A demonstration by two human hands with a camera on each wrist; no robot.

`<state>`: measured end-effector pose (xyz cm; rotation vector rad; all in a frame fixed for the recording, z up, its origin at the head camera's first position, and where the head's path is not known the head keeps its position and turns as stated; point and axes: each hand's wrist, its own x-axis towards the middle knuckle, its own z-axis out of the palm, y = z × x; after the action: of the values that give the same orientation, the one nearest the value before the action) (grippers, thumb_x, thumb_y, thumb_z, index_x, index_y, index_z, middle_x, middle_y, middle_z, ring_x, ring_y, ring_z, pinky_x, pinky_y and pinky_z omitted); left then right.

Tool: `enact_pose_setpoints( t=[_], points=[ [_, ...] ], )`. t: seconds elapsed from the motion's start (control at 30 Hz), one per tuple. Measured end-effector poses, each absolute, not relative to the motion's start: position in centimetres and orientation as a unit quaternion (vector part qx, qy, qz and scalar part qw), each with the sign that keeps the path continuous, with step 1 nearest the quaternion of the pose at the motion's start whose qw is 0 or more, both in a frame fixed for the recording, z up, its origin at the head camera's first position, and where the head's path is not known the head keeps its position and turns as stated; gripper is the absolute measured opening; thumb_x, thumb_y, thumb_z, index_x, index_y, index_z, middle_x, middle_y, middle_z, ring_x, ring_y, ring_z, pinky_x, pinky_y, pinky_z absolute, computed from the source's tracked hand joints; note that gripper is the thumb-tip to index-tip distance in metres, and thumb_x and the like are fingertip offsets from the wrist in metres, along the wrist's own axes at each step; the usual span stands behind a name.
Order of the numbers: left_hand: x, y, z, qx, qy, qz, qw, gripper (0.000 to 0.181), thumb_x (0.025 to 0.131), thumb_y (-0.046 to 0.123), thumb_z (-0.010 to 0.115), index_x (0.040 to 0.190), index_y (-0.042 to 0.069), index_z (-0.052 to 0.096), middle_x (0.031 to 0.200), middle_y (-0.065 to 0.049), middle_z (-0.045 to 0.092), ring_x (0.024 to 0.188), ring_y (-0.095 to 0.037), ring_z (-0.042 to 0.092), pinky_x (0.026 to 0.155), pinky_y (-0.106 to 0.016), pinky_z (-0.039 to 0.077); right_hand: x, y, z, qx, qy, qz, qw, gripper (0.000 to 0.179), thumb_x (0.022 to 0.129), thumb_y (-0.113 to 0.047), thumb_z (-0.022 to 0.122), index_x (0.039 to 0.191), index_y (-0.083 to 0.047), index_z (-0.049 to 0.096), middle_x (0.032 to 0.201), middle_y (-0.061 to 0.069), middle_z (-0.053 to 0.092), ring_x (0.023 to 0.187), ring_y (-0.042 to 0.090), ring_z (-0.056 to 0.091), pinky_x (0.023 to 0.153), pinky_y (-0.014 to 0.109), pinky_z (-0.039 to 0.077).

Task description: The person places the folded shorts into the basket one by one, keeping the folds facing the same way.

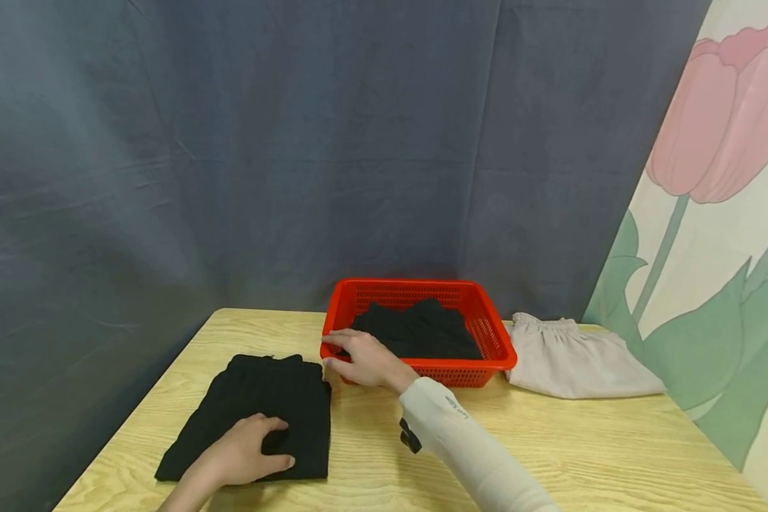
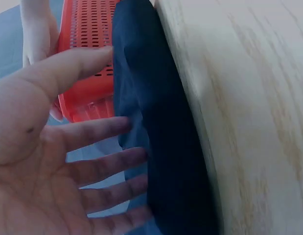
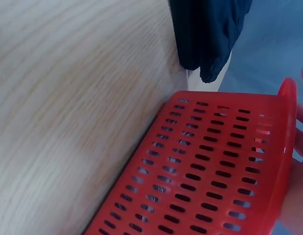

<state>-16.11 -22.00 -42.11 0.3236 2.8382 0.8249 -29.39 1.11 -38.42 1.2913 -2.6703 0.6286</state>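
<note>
A folded black garment (image 1: 301, 398), perhaps shorts with a gathered waist, lies at the left of the table. Over its near part is my left hand (image 1: 249, 448), thumb and fingers spread; in the left wrist view the fingertips (image 2: 136, 155) come against or very near its dark edge, and contact is hard to tell. My right hand (image 1: 368, 359) holds the near left corner of a red basket (image 1: 422, 282) by the rim. Skin shows through the slots in the right wrist view, but most of that hand is cut off. Inside the basket lies black cloth (image 1: 422, 331).
A beige garment (image 1: 566, 359) with a gathered waistband lies flat right of the basket. The wooden table (image 1: 537, 441) meets a grey curtain (image 1: 358, 142) behind and a tulip-painted wall (image 1: 710, 284) on the right. A small black object (image 1: 409, 435) shows beneath the right wrist.
</note>
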Motion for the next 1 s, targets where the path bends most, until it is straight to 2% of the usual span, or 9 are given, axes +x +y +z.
enact_pose_setpoints(
  t=[0.1,0.27,0.4,0.57,0.83,1.0],
  points=[
    [-16.3,-22.4,-41.9,0.12,0.939,0.317,0.055,0.051,0.083,0.033,0.076,0.121,0.0,0.064,0.119,-0.018,0.06,0.11,-0.041,0.055,0.088,-0.058,0.045,-29.1,1.2,-38.4,0.412,-0.875,0.248,0.059,0.048,0.1,-0.036,0.051,0.142,-0.013,0.051,0.142,0.006,0.049,0.13,0.021,0.044,0.105,0.036,0.036],
    [-16.4,-22.7,-41.5,0.121,0.927,0.355,0.004,0.045,0.086,0.028,0.074,0.121,0.001,0.065,0.115,-0.013,0.065,0.097,-0.032,0.062,0.078,-0.049,0.052,-28.5,1.1,-38.3,0.396,-0.857,0.32,0.077,0.049,0.1,-0.038,0.05,0.143,-0.015,0.049,0.14,0.003,0.05,0.126,0.019,0.047,0.101,0.037,0.04],
    [-16.2,-22.6,-40.8,0.09,0.922,0.374,-0.039,0.041,0.086,0.025,0.074,0.122,0.005,0.066,0.113,-0.009,0.066,0.098,-0.029,0.063,0.08,-0.046,0.052,-28.0,1.0,-38.0,0.38,-0.841,0.375,0.083,0.048,0.099,-0.037,0.051,0.142,-0.016,0.05,0.134,0.006,0.055,0.116,0.019,0.053,0.095,0.039,0.045],
    [-16.1,-22.6,-40.1,0.071,0.918,0.382,-0.084,0.038,0.089,0.022,0.072,0.123,0.006,0.064,0.113,-0.009,0.065,0.102,-0.03,0.062,0.083,-0.047,0.051,-27.3,0.9,-37.7,0.359,-0.813,0.452,0.075,0.044,0.099,-0.036,0.054,0.139,-0.017,0.053,0.128,0.01,0.059,0.11,0.019,0.058,0.09,0.035,0.048],
    [-15.9,-23.4,-39.7,0.075,0.898,0.407,-0.152,0.037,0.091,0.022,0.07,0.123,0.005,0.06,0.114,-0.011,0.064,0.103,-0.031,0.062,0.085,-0.047,0.051,-25.4,1.0,-37.1,0.309,-0.8,0.51,0.065,0.035,0.098,-0.029,0.056,0.131,-0.018,0.06,0.107,-0.004,0.065,0.09,0.011,0.061,0.081,0.031,0.049],
    [-15.9,-24.1,-39.5,0.074,0.889,0.398,-0.216,0.033,0.092,0.016,0.069,0.121,0.005,0.061,0.11,-0.009,0.066,0.098,-0.028,0.063,0.082,-0.044,0.052,-24.6,1.0,-37.4,0.302,-0.793,0.526,0.057,0.033,0.098,-0.026,0.057,0.127,-0.013,0.062,0.101,-0.004,0.066,0.086,0.012,0.061,0.077,0.03,0.049]
  ],
)
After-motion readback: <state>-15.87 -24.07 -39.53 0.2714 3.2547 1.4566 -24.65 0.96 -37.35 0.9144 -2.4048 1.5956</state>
